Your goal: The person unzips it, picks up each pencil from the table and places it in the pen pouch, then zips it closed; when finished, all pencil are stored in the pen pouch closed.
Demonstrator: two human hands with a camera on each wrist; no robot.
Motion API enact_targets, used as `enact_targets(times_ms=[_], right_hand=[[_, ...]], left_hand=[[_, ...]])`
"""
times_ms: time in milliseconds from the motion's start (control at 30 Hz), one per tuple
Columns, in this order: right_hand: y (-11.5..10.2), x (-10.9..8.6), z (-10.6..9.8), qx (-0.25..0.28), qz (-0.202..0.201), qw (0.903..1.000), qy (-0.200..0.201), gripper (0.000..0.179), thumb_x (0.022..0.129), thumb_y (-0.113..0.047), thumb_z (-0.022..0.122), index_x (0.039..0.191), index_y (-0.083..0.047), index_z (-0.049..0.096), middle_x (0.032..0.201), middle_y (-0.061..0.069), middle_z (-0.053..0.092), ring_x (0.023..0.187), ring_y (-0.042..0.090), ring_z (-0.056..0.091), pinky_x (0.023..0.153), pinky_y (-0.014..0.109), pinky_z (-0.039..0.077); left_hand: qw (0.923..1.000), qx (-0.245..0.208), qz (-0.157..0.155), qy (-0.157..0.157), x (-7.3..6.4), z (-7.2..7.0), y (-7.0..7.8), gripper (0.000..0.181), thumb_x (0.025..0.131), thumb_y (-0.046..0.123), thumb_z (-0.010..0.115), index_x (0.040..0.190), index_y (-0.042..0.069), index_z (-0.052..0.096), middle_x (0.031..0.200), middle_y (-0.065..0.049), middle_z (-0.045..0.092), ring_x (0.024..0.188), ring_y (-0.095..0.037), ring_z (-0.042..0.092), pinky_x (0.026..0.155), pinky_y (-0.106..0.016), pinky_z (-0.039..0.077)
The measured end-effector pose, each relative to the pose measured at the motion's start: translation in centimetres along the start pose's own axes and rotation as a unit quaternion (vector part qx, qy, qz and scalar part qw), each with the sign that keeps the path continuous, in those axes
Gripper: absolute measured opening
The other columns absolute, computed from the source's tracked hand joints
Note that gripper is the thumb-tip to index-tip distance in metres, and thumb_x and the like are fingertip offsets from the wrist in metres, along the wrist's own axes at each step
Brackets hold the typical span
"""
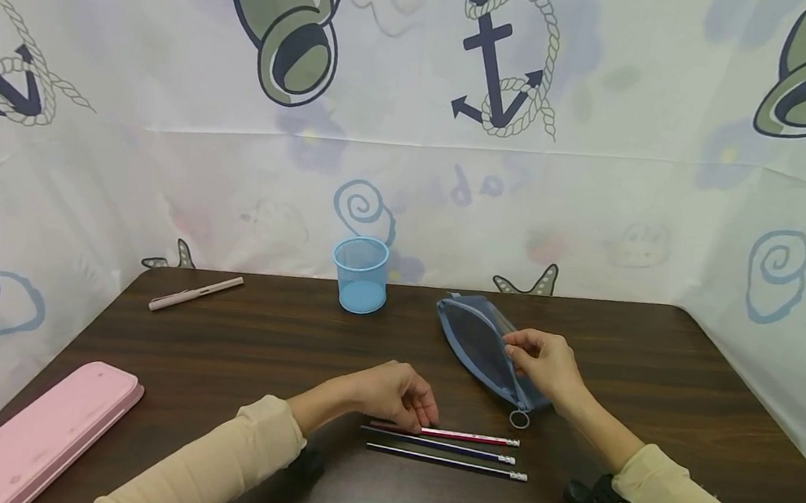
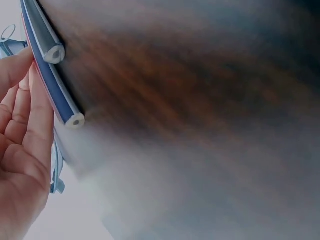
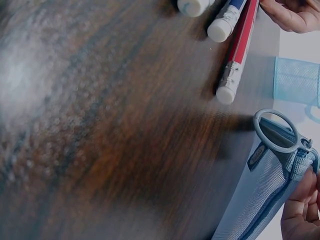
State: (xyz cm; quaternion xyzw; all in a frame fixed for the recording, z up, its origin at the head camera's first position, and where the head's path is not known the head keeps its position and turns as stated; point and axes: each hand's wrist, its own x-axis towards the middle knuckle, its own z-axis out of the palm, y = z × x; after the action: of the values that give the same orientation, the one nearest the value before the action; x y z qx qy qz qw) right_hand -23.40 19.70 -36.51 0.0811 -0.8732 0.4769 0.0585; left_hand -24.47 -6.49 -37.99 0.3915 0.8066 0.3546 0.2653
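Note:
My left hand (image 1: 391, 394) pinches a red pencil (image 1: 475, 438) near its left part, on the dark wooden table. In front of it, nearer to me, lie two dark blue pencils, the middle pencil (image 1: 443, 446) and the front pencil (image 1: 447, 461), roughly parallel, white erasers to the right. A blue mesh zip pencil case (image 1: 468, 332) lies behind, its zipper undone and its mouth gaping. With thumb and fingers, my right hand (image 1: 546, 365) grips the case's right edge. In the right wrist view a large zip ring (image 3: 276, 131) hangs at the case's end.
A light blue mesh pen cup (image 1: 362, 292) stands at the table's back. Back left lies a pale pink pen (image 1: 195, 294). A pink pencil box (image 1: 52, 436) occupies the left front edge. Patterned white cloth (image 1: 421, 81) walls in the back and sides.

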Motion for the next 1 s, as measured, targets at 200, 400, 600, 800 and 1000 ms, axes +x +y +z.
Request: enact_targets(times_ms=[200, 400, 600, 800, 1000], right_hand=[[0.1, 0.1, 0.0, 0.001, -0.001, 1.0, 0.001, 0.016, 0.089, -0.001, 0.06, 0.102, 0.007, 0.066, 0.087, 0.02, 0.068, 0.066, 0.012, 0.06, 0.063, 0.036, 0.057], [0.1, 0.1, 0.0, 0.004, 0.005, 1.0, 0.001, 0.017, 0.09, -0.001, 0.06, 0.103, 0.007, 0.066, 0.087, 0.019, 0.068, 0.066, 0.012, 0.06, 0.064, 0.035, 0.057], [0.1, 0.1, 0.1, 0.006, 0.006, 1.0, 0.0, 0.017, 0.089, 0.0, 0.06, 0.103, 0.007, 0.066, 0.085, 0.017, 0.067, 0.065, 0.009, 0.059, 0.063, 0.035, 0.057], [0.1, 0.0, 0.1, 0.01, 0.005, 0.9999, -0.001, 0.017, 0.089, 0.0, 0.06, 0.104, 0.008, 0.065, 0.085, 0.018, 0.067, 0.065, 0.011, 0.059, 0.063, 0.035, 0.057], [0.1, 0.1, 0.2, 0.013, 0.008, 0.9999, -0.001, 0.017, 0.09, 0.0, 0.059, 0.104, 0.008, 0.065, 0.084, 0.016, 0.067, 0.066, 0.011, 0.059, 0.063, 0.033, 0.057]], left_hand=[[0.9995, 0.033, 0.004, 0.0, 0.0, 0.0, 0.5, 0.021, 0.074, -0.009, 0.071, 0.089, 0.006, 0.072, 0.076, 0.0, 0.068, 0.068, 0.0, 0.059, 0.062, -0.014, 0.05], [0.9991, 0.043, -0.006, 0.001, 0.1, -0.1, 0.4, 0.018, 0.073, -0.007, 0.071, 0.085, 0.007, 0.072, 0.074, 0.0, 0.067, 0.066, 0.001, 0.057, 0.061, -0.013, 0.05], [0.998, 0.062, -0.003, 0.004, 0.2, -0.1, 0.0, 0.018, 0.073, -0.007, 0.07, 0.081, 0.009, 0.071, 0.071, 0.002, 0.065, 0.063, 0.003, 0.054, 0.058, -0.012, 0.048], [0.9976, 0.066, 0.005, -0.018, 0.2, -0.4, -0.1, 0.018, 0.073, -0.006, 0.069, 0.082, 0.01, 0.071, 0.071, 0.001, 0.064, 0.063, 0.003, 0.053, 0.058, -0.012, 0.047], [0.9964, 0.068, 0.0, -0.051, -0.4, -1.5, 0.3, 0.017, 0.078, -0.005, 0.066, 0.086, 0.009, 0.071, 0.073, 0.002, 0.063, 0.065, 0.001, 0.052, 0.06, -0.014, 0.048]])
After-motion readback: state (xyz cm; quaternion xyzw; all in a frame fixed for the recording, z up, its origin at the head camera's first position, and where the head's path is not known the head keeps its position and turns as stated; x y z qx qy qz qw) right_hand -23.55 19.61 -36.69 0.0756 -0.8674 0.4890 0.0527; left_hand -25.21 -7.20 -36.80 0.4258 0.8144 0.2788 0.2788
